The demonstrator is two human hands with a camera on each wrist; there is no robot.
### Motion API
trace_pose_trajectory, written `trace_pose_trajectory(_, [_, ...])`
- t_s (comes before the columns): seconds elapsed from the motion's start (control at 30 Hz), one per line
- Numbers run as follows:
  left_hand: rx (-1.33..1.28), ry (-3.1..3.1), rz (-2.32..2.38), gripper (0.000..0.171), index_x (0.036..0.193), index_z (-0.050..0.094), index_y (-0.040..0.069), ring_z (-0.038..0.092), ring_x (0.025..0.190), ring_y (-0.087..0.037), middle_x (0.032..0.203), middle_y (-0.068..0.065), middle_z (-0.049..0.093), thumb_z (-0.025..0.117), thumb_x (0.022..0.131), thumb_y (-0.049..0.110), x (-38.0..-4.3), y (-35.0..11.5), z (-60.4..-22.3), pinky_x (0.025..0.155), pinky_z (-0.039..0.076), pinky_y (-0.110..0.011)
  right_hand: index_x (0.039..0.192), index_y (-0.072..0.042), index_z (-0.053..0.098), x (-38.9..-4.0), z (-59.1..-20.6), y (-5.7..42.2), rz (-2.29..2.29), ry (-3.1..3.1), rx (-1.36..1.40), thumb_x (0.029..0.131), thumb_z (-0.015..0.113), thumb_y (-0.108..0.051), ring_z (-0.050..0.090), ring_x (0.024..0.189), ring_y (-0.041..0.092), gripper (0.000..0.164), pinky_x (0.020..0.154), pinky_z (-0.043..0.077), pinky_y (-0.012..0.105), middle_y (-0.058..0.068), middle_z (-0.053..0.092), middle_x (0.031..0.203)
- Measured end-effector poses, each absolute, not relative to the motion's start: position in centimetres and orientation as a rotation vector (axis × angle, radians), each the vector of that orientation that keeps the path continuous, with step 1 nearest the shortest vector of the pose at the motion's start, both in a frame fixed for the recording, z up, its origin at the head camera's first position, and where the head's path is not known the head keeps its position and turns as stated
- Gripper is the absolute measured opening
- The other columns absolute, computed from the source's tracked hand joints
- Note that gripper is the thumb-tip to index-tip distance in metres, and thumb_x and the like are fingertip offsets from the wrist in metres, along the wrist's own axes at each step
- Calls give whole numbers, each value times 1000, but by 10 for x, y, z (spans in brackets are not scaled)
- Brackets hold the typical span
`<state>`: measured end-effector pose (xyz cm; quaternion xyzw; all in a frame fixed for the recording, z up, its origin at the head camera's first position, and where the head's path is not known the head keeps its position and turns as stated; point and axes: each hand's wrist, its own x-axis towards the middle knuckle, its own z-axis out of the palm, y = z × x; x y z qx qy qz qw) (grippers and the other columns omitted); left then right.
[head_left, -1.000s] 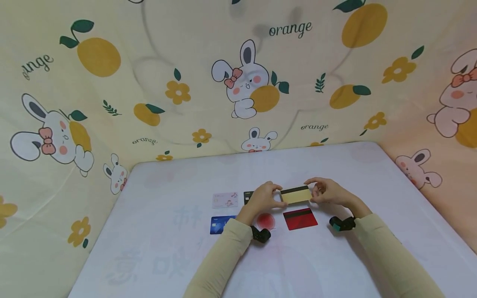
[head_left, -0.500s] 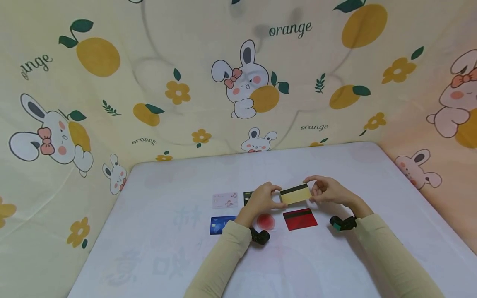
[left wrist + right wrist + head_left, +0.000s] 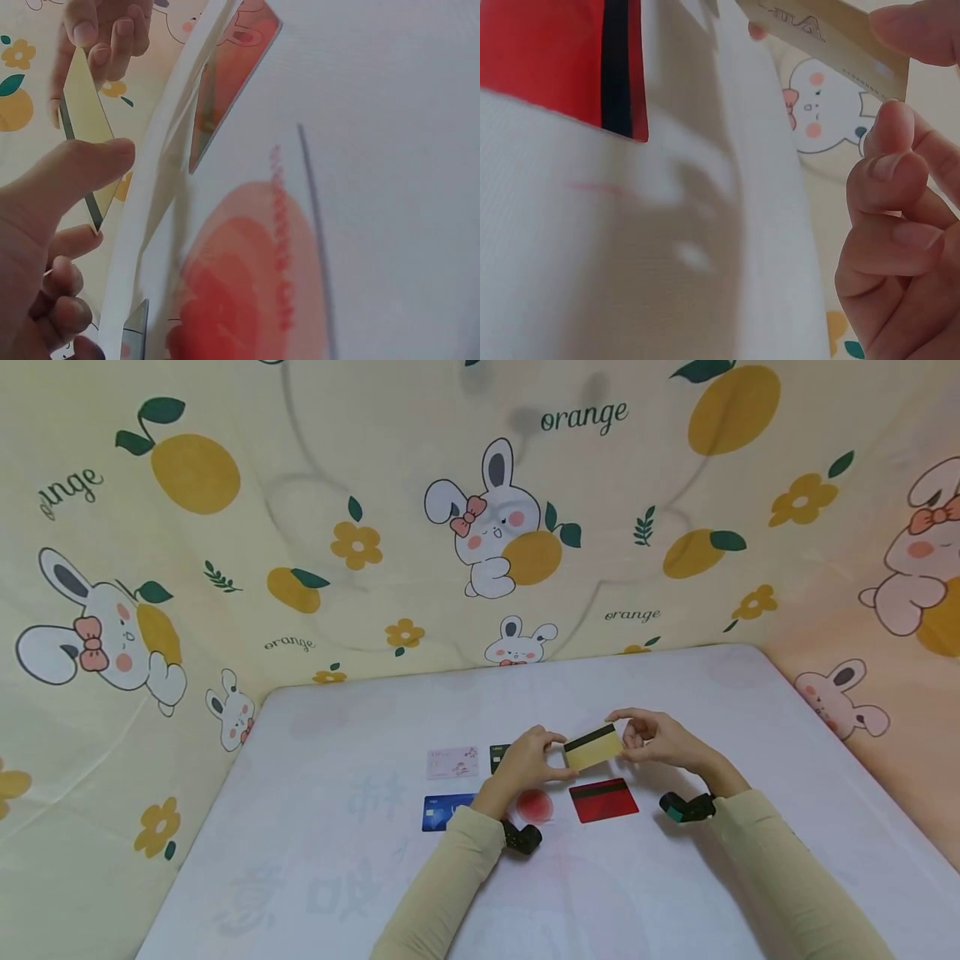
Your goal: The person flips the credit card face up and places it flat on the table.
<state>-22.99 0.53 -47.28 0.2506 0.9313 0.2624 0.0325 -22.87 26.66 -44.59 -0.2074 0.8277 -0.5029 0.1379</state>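
Observation:
Above the table a gold bank card (image 3: 592,750) with a black stripe is held between two hands, tilted so its right end is higher. My left hand (image 3: 527,762) pinches its left end, thumb below and index finger at the top. At the other end my right hand (image 3: 662,743) pinches it by thumb and fingers; the right wrist view shows raised lettering on the card's other face (image 3: 832,34). Below lies a red card (image 3: 603,802) with a dark stripe. Partly hidden behind my left hand is a dark card (image 3: 497,757).
A pale pink card (image 3: 452,763) and a blue card (image 3: 441,813) lie to the left on the white table (image 3: 330,760). Near the left wrist is a whitish card with a red circle (image 3: 535,807). A patterned cloth wall (image 3: 420,593) rises behind the table.
The right end of the gold card has risen and moved slightly left with my right hand, so the card is more tilted. My left hand stays nearly in place.

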Motion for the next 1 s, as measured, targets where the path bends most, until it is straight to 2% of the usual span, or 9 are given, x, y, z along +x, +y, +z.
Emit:
trace_pose_trajectory(0.17, [787, 2858, 860, 57, 121, 66, 16, 50, 84, -8, 97, -3, 58, 81, 74, 43, -229, 4, -474, 69, 40, -13, 129, 5, 49, -228, -443, 264, -1474, 2376, -624, 80, 70, 3, 52, 64, 7, 53, 59, 47, 21, -6, 54, 74])
trace_pose_trajectory(0.3, [807, 2855, 871, 59, 124, 64, 14, 57, 99, -12, 111, -3, 62, 80, 75, 43, -229, 3, -473, 84, 48, -17, 128, 6, 49, -228, -443, 264, -1482, 2376, -649, 80, 71, 3, 52, 64, 7, 53, 59, 47, 21, -7, 54, 74])
trace_pose_trajectory(0.47, [832, 2853, 880, 68, 132, 57, 11, 59, 115, -14, 127, -3, 62, 78, 77, 45, -227, 4, -471, 101, 49, -26, 125, 7, 50, -227, -442, 263, -1485, 2397, -669, 79, 71, 4, 51, 63, 6, 51, 59, 47, 21, -8, 54, 73])
trace_pose_trajectory(0.73, [874, 2870, 984, 67, 135, 54, 10, 56, 126, -16, 135, -4, 59, 77, 79, 41, -222, 13, -469, 107, 45, -29, 123, 8, 51, -225, -440, 260, -1465, 2429, -679, 77, 72, 3, 51, 62, 6, 51, 58, 48, 22, -8, 53, 72])
trace_pose_trajectory(1.0, [936, 2852, 1136, 66, 134, 54, 7, 59, 122, -18, 135, -6, 60, 79, 78, 32, -219, 23, -463, 101, 48, -25, 122, 8, 52, -227, -442, 257, -1460, 2458, -737, 76, 75, 1, 50, 62, 4, 51, 56, 47, 22, -7, 53, 72])
